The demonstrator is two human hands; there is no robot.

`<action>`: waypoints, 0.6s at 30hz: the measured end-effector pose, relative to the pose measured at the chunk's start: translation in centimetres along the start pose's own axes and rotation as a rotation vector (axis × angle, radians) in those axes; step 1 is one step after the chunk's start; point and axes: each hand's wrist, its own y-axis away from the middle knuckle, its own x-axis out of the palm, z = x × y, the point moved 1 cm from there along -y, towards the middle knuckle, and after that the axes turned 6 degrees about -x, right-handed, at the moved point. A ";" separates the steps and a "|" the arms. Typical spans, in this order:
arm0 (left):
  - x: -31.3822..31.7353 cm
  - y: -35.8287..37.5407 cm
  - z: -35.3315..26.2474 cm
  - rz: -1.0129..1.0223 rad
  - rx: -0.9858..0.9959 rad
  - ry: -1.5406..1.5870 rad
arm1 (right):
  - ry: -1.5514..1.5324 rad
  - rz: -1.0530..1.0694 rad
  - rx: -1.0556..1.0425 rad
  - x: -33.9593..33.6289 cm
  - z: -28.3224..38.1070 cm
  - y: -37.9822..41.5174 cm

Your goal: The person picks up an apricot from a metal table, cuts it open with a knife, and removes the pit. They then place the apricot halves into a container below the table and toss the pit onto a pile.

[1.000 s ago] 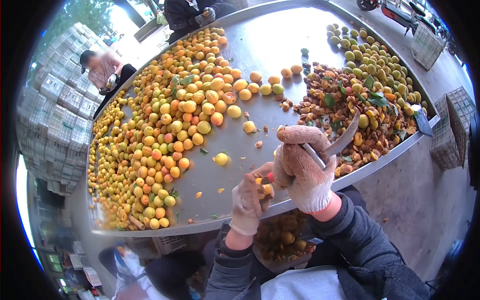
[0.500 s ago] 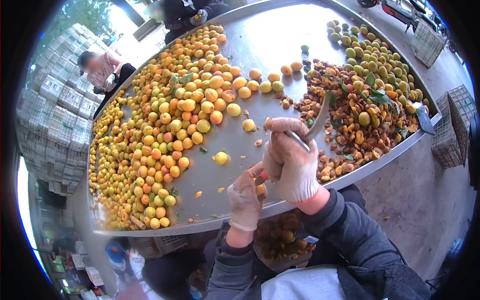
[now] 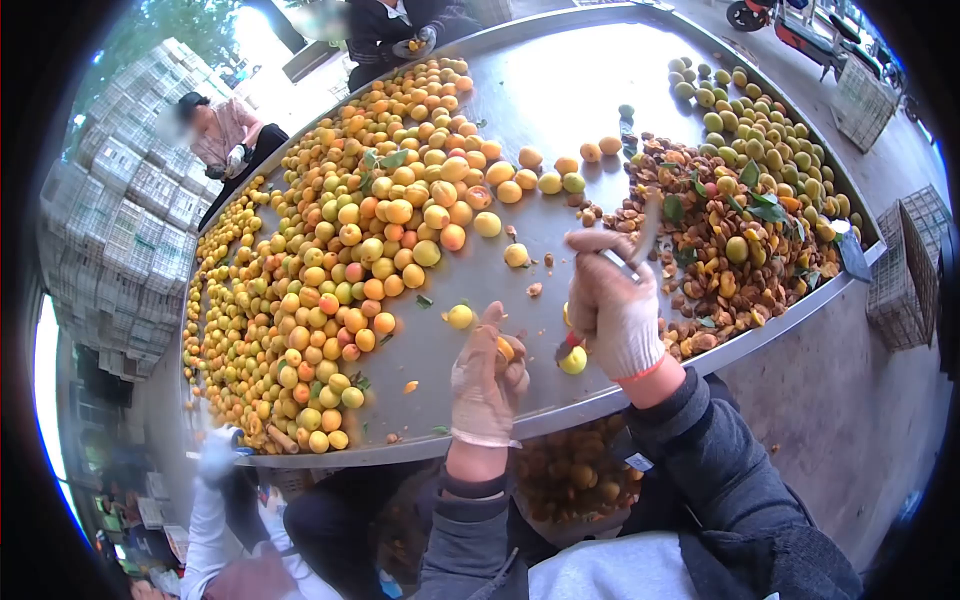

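My left hand [image 3: 487, 385], in a pale stained glove, is closed on an orange-yellow fruit piece [image 3: 506, 348] above the metal table [image 3: 420, 385]. To its right, my right hand [image 3: 615, 305], also gloved, grips a curved knife [image 3: 650, 228] whose blade points up over the pile of pits and fruit scraps [image 3: 735, 245]. A yellow-green fruit [image 3: 573, 360] lies just below my right hand, beside a red part of the tool. Whole orange-yellow fruits [image 3: 370, 250] are heaped on the left half of the table.
Greener fruits [image 3: 780, 140] lie at the far right. A container of fruit [image 3: 580, 475] stands below the table edge. Crates [image 3: 905, 270] are on the floor at right, and stacked crates [image 3: 130, 200] at left. Other people [image 3: 225, 135] are around the table.
My hands have moved apart; earlier they met around the fruit. A yellow-green fruit now shows below my right hand. At lower left, another person's gloved hand has come up to the table edge.
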 end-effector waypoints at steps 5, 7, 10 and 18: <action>-0.1 0.2 -0.4 -0.085 0.174 -0.117 | 0.446 0.147 -0.034 -0.4 -0.1 0.3; -0.6 0.1 -0.5 -0.165 0.229 -0.173 | 0.448 0.115 -0.083 -1.6 1.1 -0.9; -1.6 0.4 -0.4 -0.155 0.276 -0.191 | 0.469 0.021 -0.285 -4.0 4.0 -3.5; 1.6 1.1 -2.2 -0.344 0.445 -0.361 | 0.873 -0.012 -0.286 -7.0 6.0 -11.5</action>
